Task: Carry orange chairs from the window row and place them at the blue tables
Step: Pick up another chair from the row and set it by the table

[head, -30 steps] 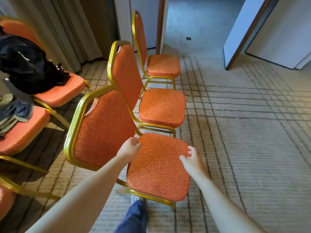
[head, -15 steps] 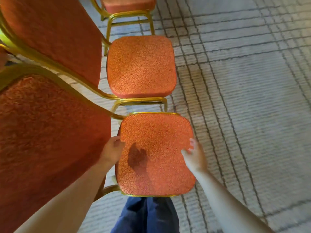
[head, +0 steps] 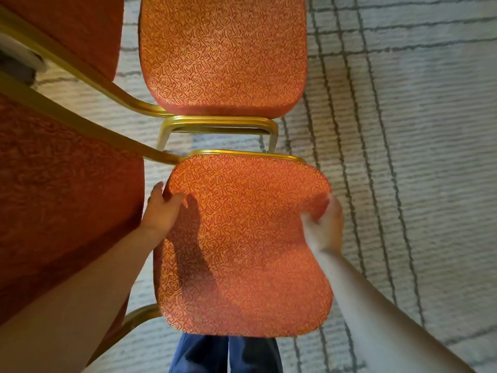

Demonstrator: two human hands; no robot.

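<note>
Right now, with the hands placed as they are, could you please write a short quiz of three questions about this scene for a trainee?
1. True or false: the left hand and the right hand each grip a side edge of the near chair at its seat.
2. What colour is the frame of this chair? A silver, B gold, C black.
3. Fill in: below the seat's near edge show the person's ____ trousers.
Key: 1 true; 2 B; 3 blue.
</note>
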